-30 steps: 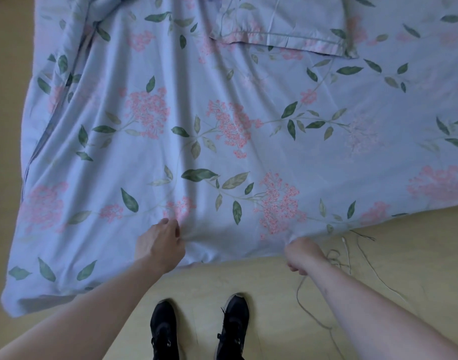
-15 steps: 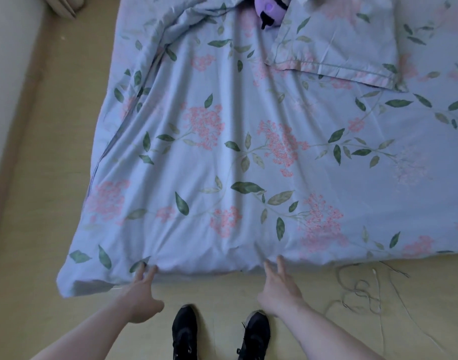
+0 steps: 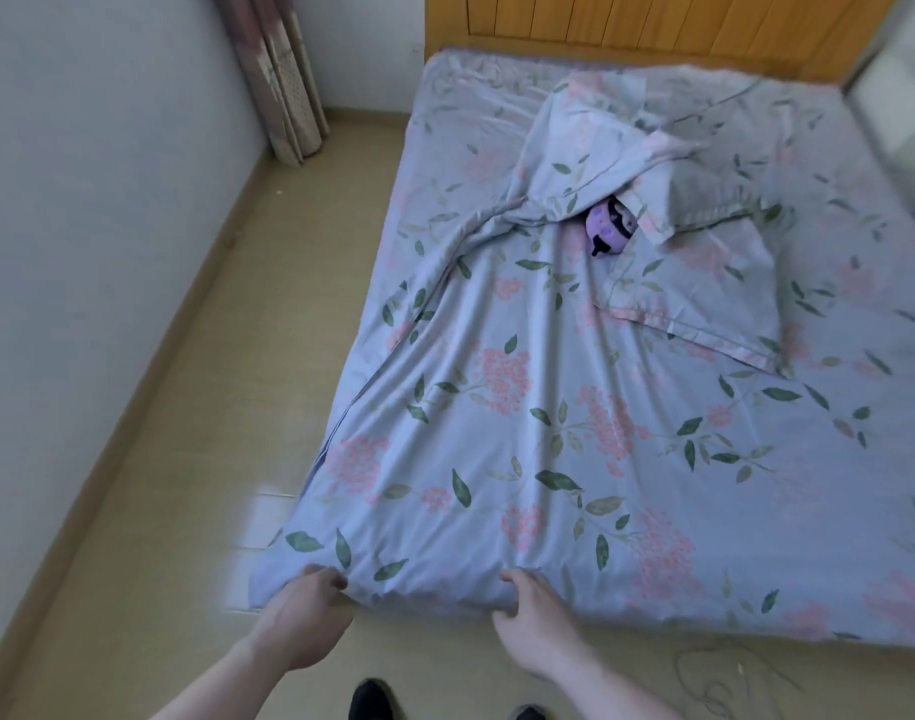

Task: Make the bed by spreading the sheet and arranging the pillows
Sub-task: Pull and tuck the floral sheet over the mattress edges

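Both hands at foot edge of sheet [image 3: 523,433], near bed's L corner. L hand [image 3: 302,615]: fingers curled into hem, gripping fabric. R hand [image 3: 533,621]: fingers hooked over edge w/ cloth bunched under them, looks like a grip, though view is blurry. Sheet covers bed, ridge of folds running up toward head end. Pillow [image 3: 699,283] lies mid-bed, R of ridge; 2nd pillow [image 3: 668,200] behind it. Purple toy [image 3: 608,232] tucked betw. them. Cord [image 3: 715,678] on floor, R of hands.
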Motion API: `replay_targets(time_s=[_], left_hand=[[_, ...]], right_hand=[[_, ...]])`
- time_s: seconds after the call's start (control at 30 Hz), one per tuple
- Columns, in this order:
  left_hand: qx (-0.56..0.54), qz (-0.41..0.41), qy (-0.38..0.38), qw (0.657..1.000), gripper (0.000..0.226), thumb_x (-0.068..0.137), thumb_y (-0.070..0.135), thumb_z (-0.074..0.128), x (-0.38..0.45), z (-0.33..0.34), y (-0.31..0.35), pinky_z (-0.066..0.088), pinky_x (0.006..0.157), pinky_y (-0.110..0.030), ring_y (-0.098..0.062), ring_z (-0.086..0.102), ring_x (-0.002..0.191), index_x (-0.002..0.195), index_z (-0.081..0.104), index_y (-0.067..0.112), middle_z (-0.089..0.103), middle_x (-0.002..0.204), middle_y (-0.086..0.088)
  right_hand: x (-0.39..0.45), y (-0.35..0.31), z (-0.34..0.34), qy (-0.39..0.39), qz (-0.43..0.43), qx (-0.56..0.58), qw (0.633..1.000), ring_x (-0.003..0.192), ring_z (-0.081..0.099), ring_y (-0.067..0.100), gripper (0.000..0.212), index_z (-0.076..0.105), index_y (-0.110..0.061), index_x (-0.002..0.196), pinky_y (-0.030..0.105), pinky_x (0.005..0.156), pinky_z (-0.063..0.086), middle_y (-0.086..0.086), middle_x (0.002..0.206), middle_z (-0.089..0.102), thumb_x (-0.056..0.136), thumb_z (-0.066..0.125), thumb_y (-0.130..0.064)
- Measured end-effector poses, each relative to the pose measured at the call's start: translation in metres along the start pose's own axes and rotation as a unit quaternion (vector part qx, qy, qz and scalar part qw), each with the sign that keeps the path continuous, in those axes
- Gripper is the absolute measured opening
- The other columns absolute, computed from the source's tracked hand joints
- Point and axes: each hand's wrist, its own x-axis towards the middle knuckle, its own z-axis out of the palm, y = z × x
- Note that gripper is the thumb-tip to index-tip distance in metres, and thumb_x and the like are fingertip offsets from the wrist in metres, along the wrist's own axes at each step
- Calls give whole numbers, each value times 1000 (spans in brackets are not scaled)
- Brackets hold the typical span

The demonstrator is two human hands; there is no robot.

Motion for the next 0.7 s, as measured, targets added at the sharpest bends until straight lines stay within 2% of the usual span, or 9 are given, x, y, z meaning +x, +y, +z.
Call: replay_targets(time_s=[0.13, 0.27, 0.33, 0.43, 0.5, 0.6, 0.7], left_hand=[[-52, 3, 43, 998, 42, 90, 47, 56, -52, -44, -15, 46, 88, -27, -14, 57, 114, 128, 58, 29, 45, 143, 8], [-59, 9, 54, 997, 45, 90, 41, 56, -87, -79, -23, 46, 73, -26, -14, 58, 90, 132, 54, 26, 42, 145, 6], [-59, 17, 58, 996, 45, 89, 38, 58, -93, -87, -21, 45, 73, -27, -15, 56, 88, 133, 54, 26, 42, 145, 5], [-54, 6, 69, 996, 46, 88, 33, 57, -101, -109, -19, 43, 73, -27, -17, 54, 86, 133, 54, 25, 44, 144, 4], [-58, -4, 78, 995, 46, 89, 31, 57, -102, -123, -17, 41, 76, -26, -19, 52, 92, 134, 54, 24, 46, 142, 3], [-60, -10, 100, 993, 46, 88, 33, 59, -101, -151, -18, 41, 83, -26, -16, 56, 102, 132, 55, 24, 48, 138, 3], [-60, -15, 124, 990, 47, 87, 32, 59, -95, -179, -22, 42, 83, -27, -14, 51, 98, 134, 55, 24, 49, 133, 2]], right_hand=[[-52, -65, -12, 18, -33, 6, 999, 128, 50, 13, 50, 41, -30, 145, 28, 95, 41, -11, 150, 38, 96, 50, -36], [-84, -112, -16, -2, -56, 29, 998, 110, 50, 12, 52, 38, -31, 147, 26, 93, 43, -10, 150, 37, 97, 51, -38], [-92, -122, -16, -10, -66, 37, 997, 109, 49, 11, 54, 37, -31, 147, 28, 93, 45, -11, 150, 36, 96, 50, -37], [-97, -137, -22, -14, -65, 40, 997, 123, 49, 15, 56, 36, -30, 148, 30, 98, 46, -9, 150, 37, 94, 50, -33], [-95, -142, -27, -22, -67, 32, 997, 129, 47, 16, 57, 35, -28, 149, 27, 97, 42, -7, 151, 38, 94, 51, -32], [-86, -150, -36, -25, -64, 18, 997, 130, 47, 16, 58, 35, -26, 149, 27, 97, 40, -5, 151, 39, 93, 52, -31], [-77, -163, -44, -32, -64, 14, 997, 124, 51, 17, 60, 35, -24, 150, 27, 95, 42, -2, 150, 40, 93, 52, -30]])
